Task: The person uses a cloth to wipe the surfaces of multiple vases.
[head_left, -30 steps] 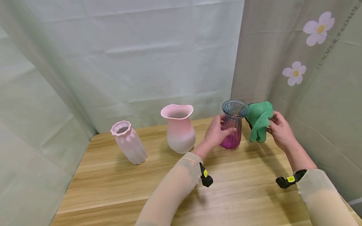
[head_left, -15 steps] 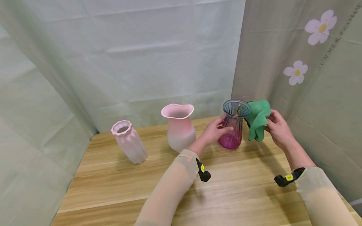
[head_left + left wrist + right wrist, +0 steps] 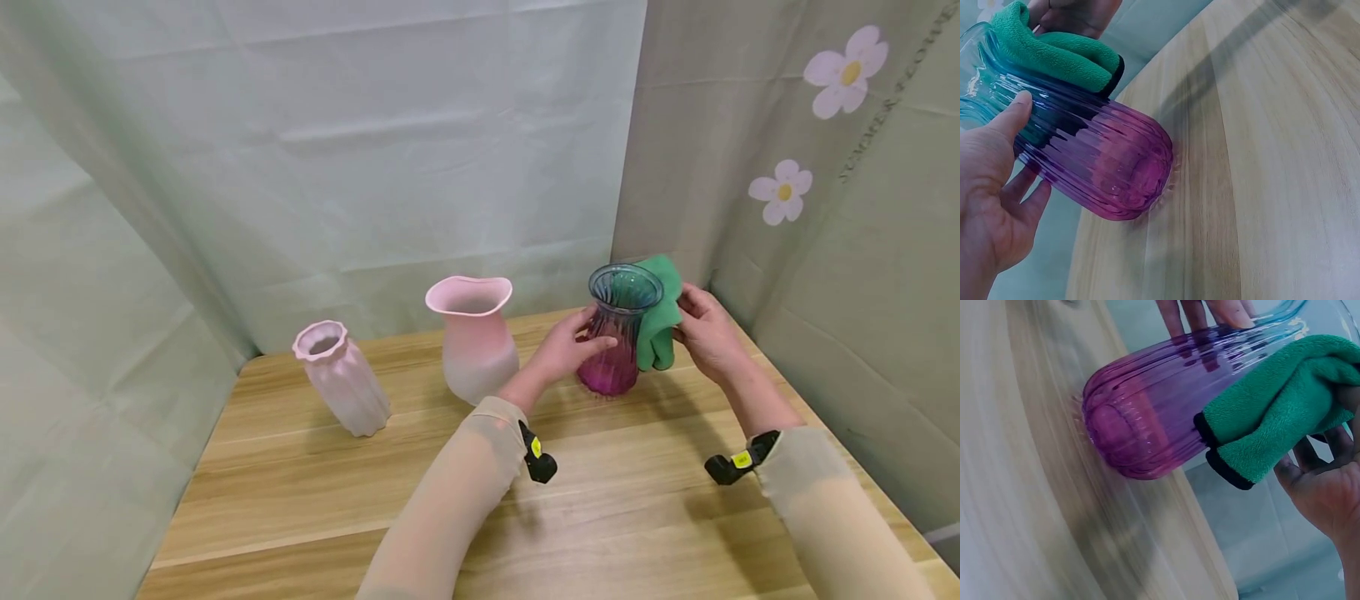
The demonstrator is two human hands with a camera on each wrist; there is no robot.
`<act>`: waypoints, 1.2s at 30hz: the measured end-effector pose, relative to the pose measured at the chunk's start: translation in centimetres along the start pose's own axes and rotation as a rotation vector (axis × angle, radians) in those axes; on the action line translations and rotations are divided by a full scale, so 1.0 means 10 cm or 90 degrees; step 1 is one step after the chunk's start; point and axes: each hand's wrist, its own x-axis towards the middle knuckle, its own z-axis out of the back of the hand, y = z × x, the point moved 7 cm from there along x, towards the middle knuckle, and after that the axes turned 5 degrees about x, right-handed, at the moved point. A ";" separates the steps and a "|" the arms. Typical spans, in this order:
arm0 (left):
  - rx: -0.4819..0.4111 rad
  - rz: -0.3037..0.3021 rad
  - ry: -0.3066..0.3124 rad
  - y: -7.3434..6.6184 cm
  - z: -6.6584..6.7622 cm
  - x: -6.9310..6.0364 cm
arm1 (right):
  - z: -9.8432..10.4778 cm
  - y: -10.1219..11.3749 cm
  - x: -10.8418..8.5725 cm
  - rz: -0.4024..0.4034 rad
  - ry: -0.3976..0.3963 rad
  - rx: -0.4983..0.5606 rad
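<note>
A ribbed glass vase (image 3: 615, 354), blue at the rim and purple at the base, stands near the back right of the table. My left hand (image 3: 561, 348) grips its left side, thumb in front and fingers behind, as the left wrist view shows on the glass vase (image 3: 1110, 156). On the other side, my right hand (image 3: 708, 333) holds a folded green cloth (image 3: 660, 321) with dark edging. In the right wrist view the green cloth (image 3: 1272, 412) lies against the vase's wall; part of the right hand's fingers is hidden behind it.
A pink-and-white vase (image 3: 480, 358) with a wavy rim stands left of the glass one. Farther left is a slim pale pink fluted vase (image 3: 345, 383). All stand on a wooden table (image 3: 300, 500), with curtains (image 3: 375, 167) behind and at both sides.
My right hand has moved left with the green cloth, bringing it from beside the glass vase up against its right side. The left hand keeps its hold, shifted only slightly.
</note>
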 end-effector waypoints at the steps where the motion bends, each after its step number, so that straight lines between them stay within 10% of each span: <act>1: 0.000 0.001 0.001 0.00 0.00 0.00 | -0.01 -0.01 0.00 -0.004 -0.001 0.003; 14: 0.012 0.005 -0.002 0.00 0.01 0.00 | 0.05 -0.22 -0.08 -0.040 -0.016 -0.188; 24: -0.004 -0.004 0.001 -0.02 0.00 0.00 | 0.26 -0.63 -0.32 -0.118 -0.027 -0.227; 36: -0.018 0.005 0.001 0.01 0.00 0.00 | 0.18 -0.51 -0.26 -0.114 -0.033 -0.209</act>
